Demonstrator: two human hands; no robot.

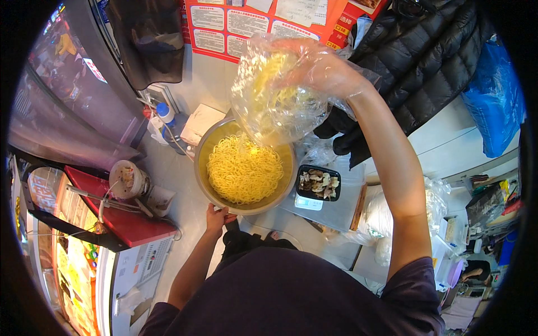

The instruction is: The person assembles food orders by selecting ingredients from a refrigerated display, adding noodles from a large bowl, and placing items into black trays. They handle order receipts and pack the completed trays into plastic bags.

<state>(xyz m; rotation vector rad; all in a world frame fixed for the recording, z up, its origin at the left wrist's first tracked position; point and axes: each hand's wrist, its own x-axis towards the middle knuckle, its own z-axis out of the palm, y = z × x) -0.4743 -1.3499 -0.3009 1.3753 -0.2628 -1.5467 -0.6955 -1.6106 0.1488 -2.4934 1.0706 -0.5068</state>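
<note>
Yellow noodles [245,169] lie heaped in a round metal basin [254,209] in front of me. My left hand [218,217] grips the basin's near rim, thumb and fingers closed on it. Raised above the far right side of the basin, my right hand [319,67] is closed on a clear plastic bag [269,120]. More yellow noodles show through the bag. Plastic film wraps over part of that hand, so its fingertips are hard to make out. The bag's lower end hangs over the basin's far rim.
A black tray of pale and brown food pieces [319,183] sits on a small scale [308,203] to the right. Left stand a white bucket [128,179] and a red-topped display case [117,218]. A black padded jacket [420,67] and blue bag [493,101] hang at right.
</note>
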